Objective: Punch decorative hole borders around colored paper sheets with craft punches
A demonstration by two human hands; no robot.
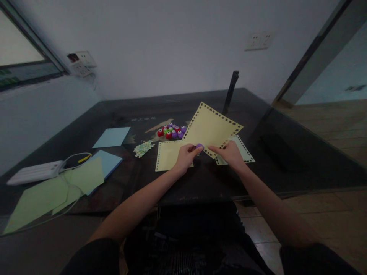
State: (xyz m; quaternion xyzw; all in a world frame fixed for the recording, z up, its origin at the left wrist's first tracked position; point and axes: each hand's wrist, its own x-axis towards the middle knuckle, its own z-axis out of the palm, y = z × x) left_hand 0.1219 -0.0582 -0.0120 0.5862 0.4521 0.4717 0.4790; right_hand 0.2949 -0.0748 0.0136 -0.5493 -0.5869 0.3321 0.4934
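Observation:
My left hand (186, 156) is closed around a small purple paper punch (200, 146) at the near edge of a pale yellow sheet (210, 128). That sheet has a punched border and is held tilted above the dark table (200, 179). My right hand (231, 153) pinches the same sheet at its lower right edge. Two more punched sheets lie flat under it, a yellow one (169, 154) on the left and a whitish one (243, 151) on the right.
A cluster of red, purple and green punches (171, 131) sits behind the sheets, with a heap of paper cut-outs (143, 148) to its left. Blue sheets (112, 137), green sheets (57, 189) and a white power strip (36, 172) lie at the left. A dark post (231, 91) stands at the back.

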